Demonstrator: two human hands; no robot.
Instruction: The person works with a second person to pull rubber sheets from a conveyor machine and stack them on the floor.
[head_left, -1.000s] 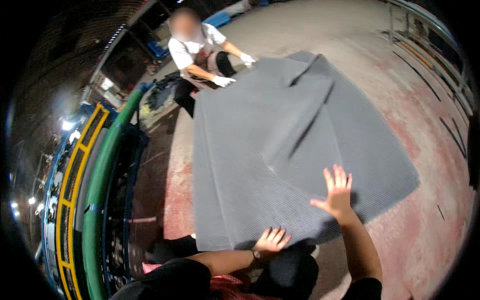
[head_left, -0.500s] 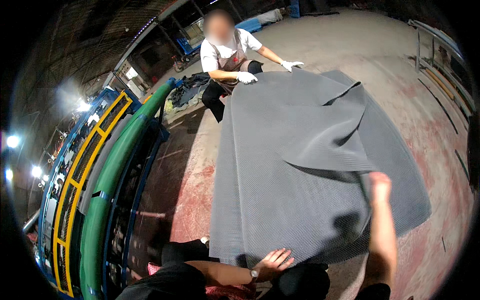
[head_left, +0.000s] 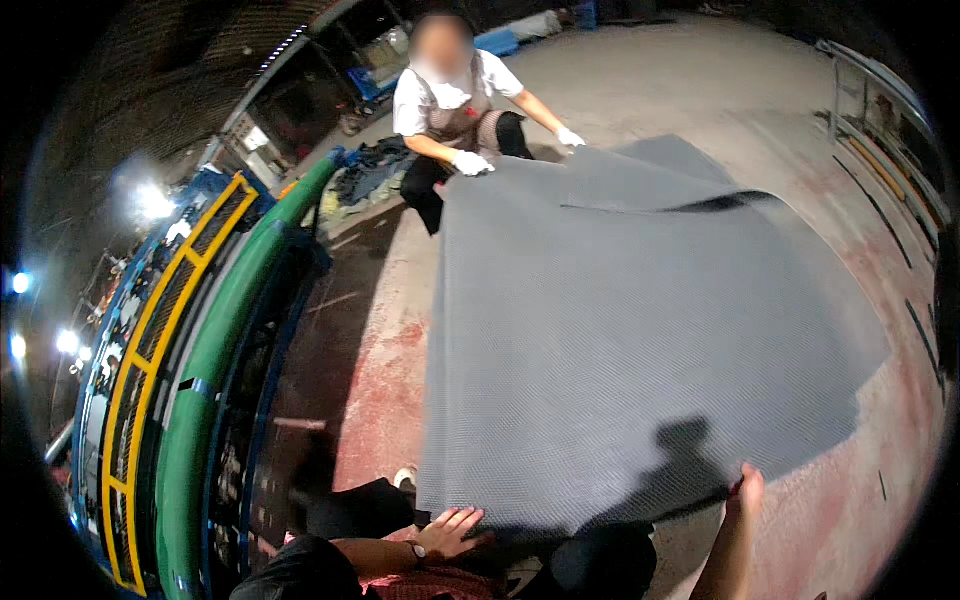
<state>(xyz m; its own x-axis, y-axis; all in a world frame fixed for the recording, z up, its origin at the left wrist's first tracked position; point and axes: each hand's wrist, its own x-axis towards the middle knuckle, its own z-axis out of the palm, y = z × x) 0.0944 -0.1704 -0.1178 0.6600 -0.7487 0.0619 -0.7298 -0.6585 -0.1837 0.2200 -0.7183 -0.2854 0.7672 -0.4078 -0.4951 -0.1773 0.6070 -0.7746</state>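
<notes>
A large grey textured mat [head_left: 620, 330] is spread over the floor, lying on other layers of the same material. My left hand [head_left: 452, 533] rests on its near left edge with the fingers stretched out. At the near right my right hand [head_left: 746, 492] grips the mat's edge, thumb on top. Toward the far right a raised fold [head_left: 715, 203] still curls up in the sheet. Across from me a crouching person wears white gloves [head_left: 472, 163] and has both hands at the far edge.
To the left stands a machine with a yellow frame [head_left: 145, 365] and a long green roller [head_left: 215, 370]. A dark pile of cloth [head_left: 370, 180] lies behind it. Metal rails [head_left: 880, 90] stand at the far right. The concrete floor [head_left: 385, 400] has reddish patches.
My right hand has come down toward me, drawing the folded mat out flatter to the right. My left hand has slid left along the near edge. The other person's gloves have shifted slightly left.
</notes>
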